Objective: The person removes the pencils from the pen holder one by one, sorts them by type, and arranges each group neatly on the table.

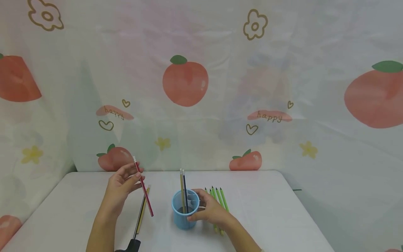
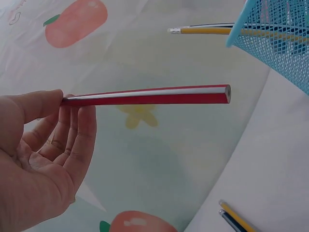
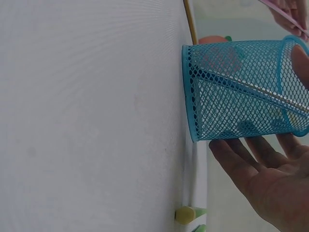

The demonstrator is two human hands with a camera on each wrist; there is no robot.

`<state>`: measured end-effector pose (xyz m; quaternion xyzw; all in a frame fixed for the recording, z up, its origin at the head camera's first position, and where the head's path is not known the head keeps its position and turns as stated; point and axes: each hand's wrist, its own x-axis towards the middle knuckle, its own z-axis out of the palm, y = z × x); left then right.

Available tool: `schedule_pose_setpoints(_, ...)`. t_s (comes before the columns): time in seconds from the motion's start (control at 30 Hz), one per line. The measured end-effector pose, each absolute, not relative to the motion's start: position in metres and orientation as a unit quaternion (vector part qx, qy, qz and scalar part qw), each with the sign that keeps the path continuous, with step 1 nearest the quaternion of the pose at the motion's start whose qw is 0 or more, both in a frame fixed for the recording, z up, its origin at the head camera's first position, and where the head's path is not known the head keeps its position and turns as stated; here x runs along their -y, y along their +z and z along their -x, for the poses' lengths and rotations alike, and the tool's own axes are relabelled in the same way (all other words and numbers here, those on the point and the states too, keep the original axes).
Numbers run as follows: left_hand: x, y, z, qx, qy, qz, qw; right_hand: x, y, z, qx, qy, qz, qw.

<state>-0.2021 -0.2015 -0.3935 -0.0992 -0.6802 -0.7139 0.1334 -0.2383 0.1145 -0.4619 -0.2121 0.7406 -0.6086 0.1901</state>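
My left hand (image 1: 118, 192) pinches a red pencil (image 1: 147, 197) between thumb and fingers, up above the table. The pencil slants, its pale end at the top and its flat, unsharpened end (image 2: 229, 94) down toward the right. To its right stands a blue mesh pencil cup (image 1: 185, 222), upright on the table. A yellow pencil (image 1: 181, 183) and a dark pencil (image 1: 184, 184) lean inside it, eraser ends up. My right hand (image 1: 214, 210) holds the cup from its right side, thumb in front and fingers round the back (image 3: 275, 164).
Several green pencils (image 1: 224, 199) lie on the white table (image 1: 267, 217) right of the cup, partly behind the right hand. Left of it lie a yellow pencil (image 2: 237, 215) and a dark pencil (image 2: 231, 221). A black device (image 1: 133, 245) shows at the bottom edge. Fruit-printed cloth (image 1: 214, 140) hangs behind.
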Motion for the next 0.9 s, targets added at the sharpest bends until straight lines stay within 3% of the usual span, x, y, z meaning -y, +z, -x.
schedule_pose_setpoints(0.9,0.22,-0.419,0.214,0.733,-0.676,0.023,0.077,-0.116,-0.462,0.239,-0.741,-0.606,0.215,0.19)
